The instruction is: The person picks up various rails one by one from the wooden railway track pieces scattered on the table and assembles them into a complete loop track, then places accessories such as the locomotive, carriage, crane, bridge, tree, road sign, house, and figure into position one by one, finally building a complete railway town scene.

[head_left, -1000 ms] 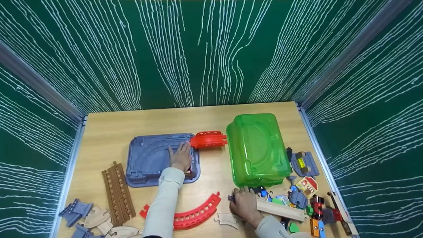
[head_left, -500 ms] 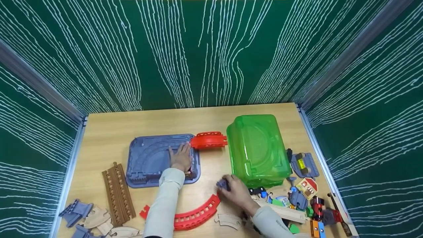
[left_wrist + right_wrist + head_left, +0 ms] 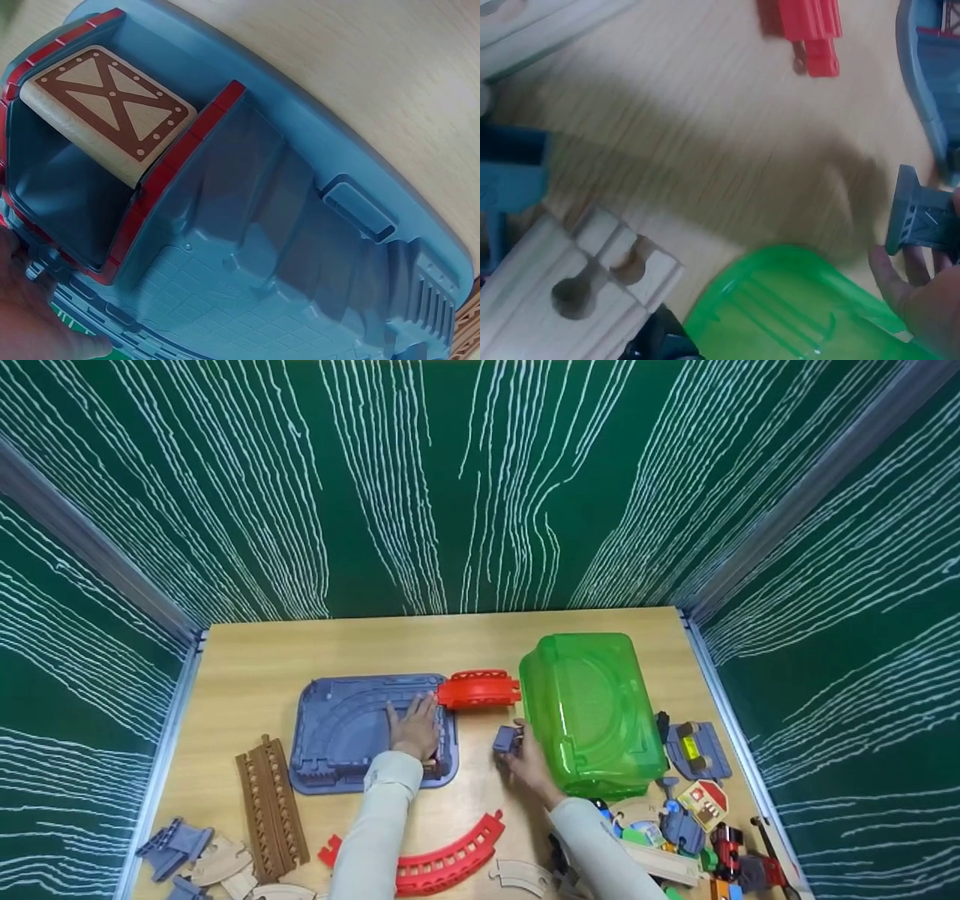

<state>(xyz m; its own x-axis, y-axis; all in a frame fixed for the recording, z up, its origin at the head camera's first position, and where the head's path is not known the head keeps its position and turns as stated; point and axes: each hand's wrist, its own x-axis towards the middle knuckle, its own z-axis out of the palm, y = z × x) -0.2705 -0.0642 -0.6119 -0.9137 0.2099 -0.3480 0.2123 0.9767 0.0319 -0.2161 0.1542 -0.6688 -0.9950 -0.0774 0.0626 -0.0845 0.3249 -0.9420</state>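
Observation:
In the head view my left hand [image 3: 415,727] rests with spread fingers on a grey-blue plastic base [image 3: 352,735] that has a moulded track. A wooden piece with a brown X pattern [image 3: 112,97] sits in the base's red-edged opening in the left wrist view. My right hand [image 3: 532,761] holds a small grey track support [image 3: 505,739] between thumb and fingers, over the gap between the base and the green see-through bin [image 3: 592,712]. The support's flared end [image 3: 901,210] faces away from the palm. A red arched track [image 3: 478,690] bridges from base to bin.
A red curved track [image 3: 450,859] lies in front of me. Brown straight track [image 3: 271,810] and grey supports [image 3: 174,844] lie to the left. At lower right are wooden tracks [image 3: 664,862], a red engine [image 3: 726,844] and a house-shaped piece [image 3: 703,802].
My right hand has moved from the wooden tracks at lower right forward and left, carrying the grey track support beside the green bin. My left hand stays on the base.

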